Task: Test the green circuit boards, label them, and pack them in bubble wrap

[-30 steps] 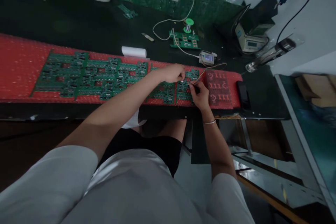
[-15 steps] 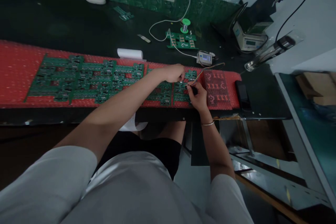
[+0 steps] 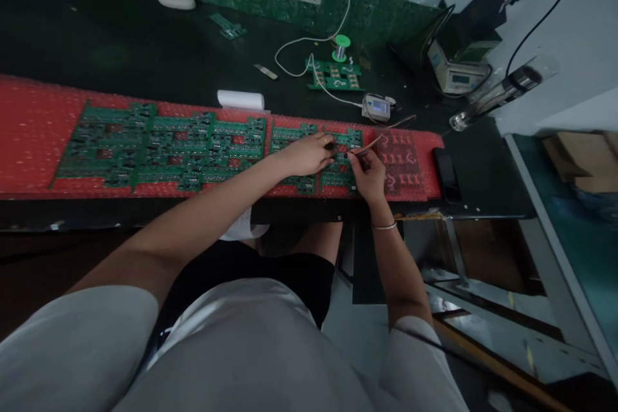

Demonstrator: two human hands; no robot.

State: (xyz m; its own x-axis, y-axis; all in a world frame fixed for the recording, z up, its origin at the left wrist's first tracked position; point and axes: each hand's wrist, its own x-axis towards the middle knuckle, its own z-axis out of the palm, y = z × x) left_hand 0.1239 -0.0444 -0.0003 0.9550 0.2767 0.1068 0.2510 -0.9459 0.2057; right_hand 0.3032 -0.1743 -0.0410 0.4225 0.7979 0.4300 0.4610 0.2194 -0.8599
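Note:
Several green circuit board panels (image 3: 232, 145) lie in a row along a red bubble-wrap sheet (image 3: 29, 135). My left hand (image 3: 309, 153), a ring on one finger, rests over the right-hand boards with its fingers bent and apart; I see nothing held in it. Close to its right, my right hand (image 3: 371, 174) pinches thin wires (image 3: 375, 141) over the rightmost board; their tips are too small to make out. From there the wires run up towards a small white meter (image 3: 375, 107) with a lit screen.
Beyond the bubble wrap are a white paper roll (image 3: 240, 100), a knife-like tool (image 3: 265, 71), a solder spool (image 3: 340, 48) and another board panel (image 3: 333, 75). Red-patterned boards under wrap (image 3: 398, 161) and a black phone (image 3: 447, 174) lie at right. A white cable (image 3: 290, 69) loops behind.
My left hand has moved down and left, its fingers loosening from a closed fist. My right hand has shifted slightly right with the wires still pinched.

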